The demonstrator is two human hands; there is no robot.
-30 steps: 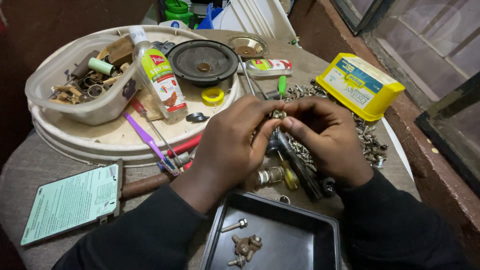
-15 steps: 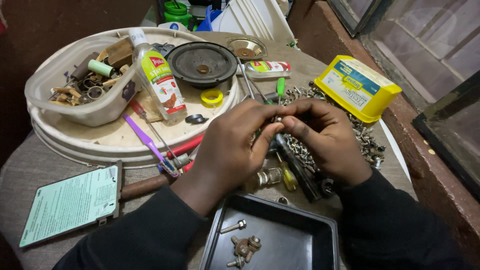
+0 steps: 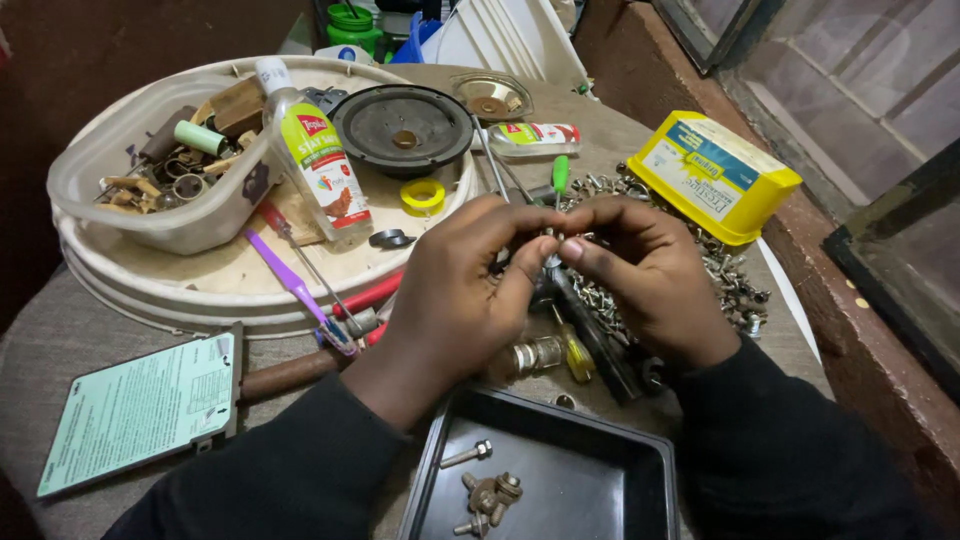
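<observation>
My left hand [image 3: 455,295] and my right hand [image 3: 650,275] meet fingertip to fingertip over a heap of loose metal screws and nuts [image 3: 725,275]. Between the thumbs and forefingers I pinch a small metal screw part [image 3: 550,245]; it is mostly hidden by the fingers. Below the hands sits a black rectangular tray [image 3: 640,465] with a bolt [image 3: 466,456] and a few fasteners [image 3: 490,495] in it. A small yellow-handled screwdriver [image 3: 575,352] and metal sockets [image 3: 535,355] lie under my wrists.
A round white tray [image 3: 200,290] at the left holds a clear tub of odds and ends [image 3: 150,190], a plastic bottle [image 3: 320,165], a black speaker cone [image 3: 402,128], a yellow tape roll [image 3: 423,195] and a purple tool [image 3: 295,285]. A yellow box [image 3: 712,175] is far right; a green card [image 3: 140,410] lies near left.
Both hands have stayed together over the screw heap, with the fingers shifting slightly around the small part. Nothing else has moved.
</observation>
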